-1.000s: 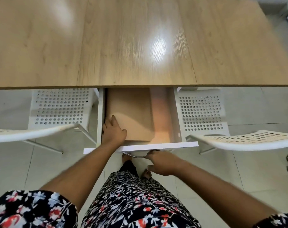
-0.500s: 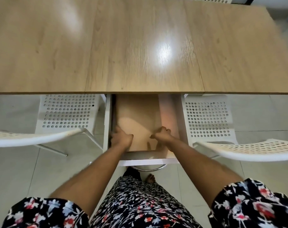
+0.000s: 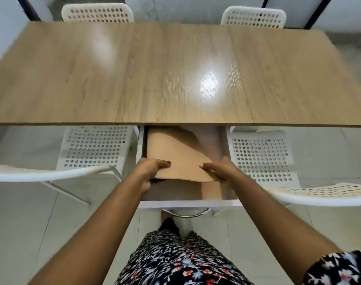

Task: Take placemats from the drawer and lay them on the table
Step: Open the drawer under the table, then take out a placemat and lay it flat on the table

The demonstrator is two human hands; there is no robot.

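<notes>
A white drawer (image 3: 188,203) stands pulled out from under the near edge of the wooden table (image 3: 175,75). Tan placemats (image 3: 175,151) lie inside it, their far part hidden under the tabletop. My left hand (image 3: 150,169) grips the near left corner of the placemats, thumb on top. My right hand (image 3: 220,168) holds the near right corner. The near edge of the placemats is raised off the drawer bottom and slightly curled.
Two white perforated chairs (image 3: 93,149) (image 3: 262,155) stand either side of the drawer, their backs near my arms. Two more chairs (image 3: 97,13) (image 3: 253,17) stand at the table's far side. A metal handle (image 3: 185,214) hangs on the drawer front. The floor is pale tile.
My right hand left the drawer handle and went into the drawer. Both hands took hold of the placemats and lifted their near edge. The view has tilted up over the table.
</notes>
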